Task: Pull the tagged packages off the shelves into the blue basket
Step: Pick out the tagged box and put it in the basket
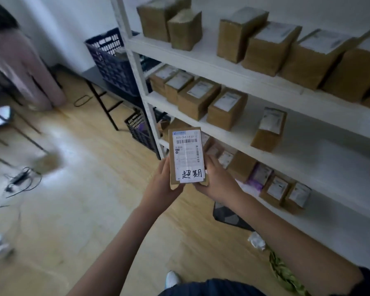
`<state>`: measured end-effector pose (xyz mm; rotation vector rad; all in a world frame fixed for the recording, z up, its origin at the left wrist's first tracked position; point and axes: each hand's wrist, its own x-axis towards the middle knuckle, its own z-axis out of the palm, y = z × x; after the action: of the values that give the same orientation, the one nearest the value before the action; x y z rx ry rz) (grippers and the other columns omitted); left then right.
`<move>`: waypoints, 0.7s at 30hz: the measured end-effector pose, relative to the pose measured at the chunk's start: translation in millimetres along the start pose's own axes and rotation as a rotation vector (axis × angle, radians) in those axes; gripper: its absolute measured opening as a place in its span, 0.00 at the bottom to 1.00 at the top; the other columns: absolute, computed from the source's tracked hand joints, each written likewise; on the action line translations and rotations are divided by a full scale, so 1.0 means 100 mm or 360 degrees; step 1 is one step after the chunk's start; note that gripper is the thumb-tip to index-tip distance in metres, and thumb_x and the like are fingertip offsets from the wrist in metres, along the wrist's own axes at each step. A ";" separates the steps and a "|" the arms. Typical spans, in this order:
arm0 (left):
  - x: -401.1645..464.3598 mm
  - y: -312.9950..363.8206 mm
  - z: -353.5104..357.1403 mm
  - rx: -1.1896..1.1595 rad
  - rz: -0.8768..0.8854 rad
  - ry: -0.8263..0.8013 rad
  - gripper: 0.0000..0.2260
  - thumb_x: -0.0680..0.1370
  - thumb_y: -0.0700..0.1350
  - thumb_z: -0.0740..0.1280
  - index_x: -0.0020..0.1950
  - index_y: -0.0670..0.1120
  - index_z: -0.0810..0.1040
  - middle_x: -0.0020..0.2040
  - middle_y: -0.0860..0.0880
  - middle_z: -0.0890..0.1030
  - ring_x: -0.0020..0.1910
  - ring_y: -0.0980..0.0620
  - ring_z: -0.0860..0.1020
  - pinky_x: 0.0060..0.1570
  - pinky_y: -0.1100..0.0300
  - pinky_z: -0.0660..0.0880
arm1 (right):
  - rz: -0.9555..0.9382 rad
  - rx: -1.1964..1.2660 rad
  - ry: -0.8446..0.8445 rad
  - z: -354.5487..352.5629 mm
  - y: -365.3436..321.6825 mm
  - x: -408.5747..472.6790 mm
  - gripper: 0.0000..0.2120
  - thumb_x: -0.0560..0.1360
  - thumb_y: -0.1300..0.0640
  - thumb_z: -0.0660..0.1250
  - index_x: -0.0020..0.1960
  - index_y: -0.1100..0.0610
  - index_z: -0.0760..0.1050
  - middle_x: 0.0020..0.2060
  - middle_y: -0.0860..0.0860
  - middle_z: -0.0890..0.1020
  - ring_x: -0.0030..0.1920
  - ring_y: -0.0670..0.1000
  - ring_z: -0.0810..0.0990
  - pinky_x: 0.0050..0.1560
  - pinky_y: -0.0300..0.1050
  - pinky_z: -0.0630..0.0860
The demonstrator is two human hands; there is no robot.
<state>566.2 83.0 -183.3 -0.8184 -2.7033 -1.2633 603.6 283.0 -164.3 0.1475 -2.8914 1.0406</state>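
Both my hands hold a small brown cardboard package (187, 155) upright in front of me, in the air beside the white shelf unit (229, 67). It carries a shipping label and a white tag with handwritten characters at the bottom. My left hand (166, 182) grips its left edge and lower corner. My right hand (217, 180) grips its right edge. A blue basket (110, 60) stands on a dark table at the far left of the shelves. Several labelled brown packages (226, 111) remain on the shelves.
A second dark basket (139, 131) sits on the floor under the table by the shelf post. A person in light clothing (24, 67) stands at the far left. Cables (19, 180) and a small box lie on the wooden floor. Crumpled paper and green packing lie by the shelf foot.
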 end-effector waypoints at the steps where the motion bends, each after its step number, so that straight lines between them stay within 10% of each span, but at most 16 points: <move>1: 0.01 -0.17 -0.18 0.0019 -0.0039 0.0032 0.39 0.73 0.43 0.75 0.81 0.51 0.59 0.71 0.52 0.68 0.69 0.53 0.71 0.56 0.52 0.78 | -0.0028 0.0002 -0.0020 0.13 -0.13 0.18 0.41 0.72 0.52 0.76 0.78 0.50 0.59 0.69 0.50 0.68 0.62 0.49 0.75 0.46 0.40 0.71; 21: 1.31 -2.95 -2.42 0.0139 -0.0475 0.0406 0.36 0.73 0.43 0.75 0.78 0.50 0.63 0.70 0.54 0.68 0.66 0.54 0.73 0.57 0.50 0.79 | -0.0343 0.0113 -0.0418 1.93 -1.62 3.90 0.40 0.72 0.51 0.75 0.77 0.48 0.58 0.64 0.46 0.68 0.54 0.44 0.75 0.49 0.41 0.73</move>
<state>269.1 -190.2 -195.0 -0.2296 -2.7132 -1.1898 228.7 8.8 -173.8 0.6296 -2.9737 1.1615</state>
